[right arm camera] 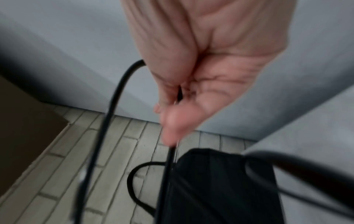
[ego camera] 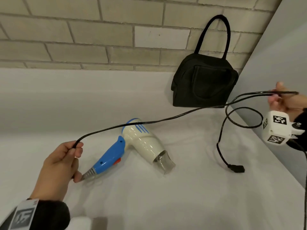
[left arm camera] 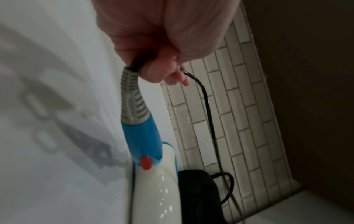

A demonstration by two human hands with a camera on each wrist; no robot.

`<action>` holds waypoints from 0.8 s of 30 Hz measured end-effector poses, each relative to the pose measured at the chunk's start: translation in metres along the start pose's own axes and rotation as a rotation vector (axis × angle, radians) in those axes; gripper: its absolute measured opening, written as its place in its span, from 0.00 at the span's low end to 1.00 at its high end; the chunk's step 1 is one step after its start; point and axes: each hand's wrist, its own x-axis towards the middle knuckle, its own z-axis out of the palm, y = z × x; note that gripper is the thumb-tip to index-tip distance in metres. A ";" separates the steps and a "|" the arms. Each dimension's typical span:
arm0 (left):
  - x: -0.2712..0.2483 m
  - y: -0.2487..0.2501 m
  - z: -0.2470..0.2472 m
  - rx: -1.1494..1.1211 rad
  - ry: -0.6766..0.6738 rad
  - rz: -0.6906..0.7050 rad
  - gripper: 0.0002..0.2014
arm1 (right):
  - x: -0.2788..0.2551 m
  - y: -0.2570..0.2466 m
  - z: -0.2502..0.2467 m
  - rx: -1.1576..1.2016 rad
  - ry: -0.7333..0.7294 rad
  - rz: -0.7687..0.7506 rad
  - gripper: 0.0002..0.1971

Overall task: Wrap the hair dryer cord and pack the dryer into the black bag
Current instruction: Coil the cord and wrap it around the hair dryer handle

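Broadly, a white cloth-covered bench [ego camera: 166, 196] fills the lower part of the head view, backed by a pale brick-pattern wall [ego camera: 83, 30] and closed on the right by a plain grey side panel [ego camera: 282, 55]. Against the wall at the back right stands the black fabric bag with one looped handle [ego camera: 204, 80], upright, its top shut as far as can be seen. Near the middle of the bench lies the cream hair dryer with a blue folding handle and clear nozzle [ego camera: 142, 143], on its side, nozzle toward the right, well apart from the bag. Its thin black cord [ego camera: 166, 119] leaves the ribbed grey sleeve at the handle's end, passes through the left hand [ego camera: 61, 161], then runs in the air over the dryer body to the right hand [ego camera: 285, 100]. The left hand's fingers [ego camera: 78, 151] are curled round the cord close to that sleeve, shown plainly in the left wrist view [left arm camera: 168, 71]. The right hand, raised at the right edge just beside the bag, pinches two strands of cord together between thumb and fingers [right arm camera: 170, 127]. From it a loop hangs down, and the black plug [ego camera: 236, 168] rests on the bench to the right of the nozzle
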 end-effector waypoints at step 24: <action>-0.050 0.045 0.064 -0.409 -0.684 0.036 0.10 | -0.131 0.094 0.195 -1.077 -0.803 -0.869 0.14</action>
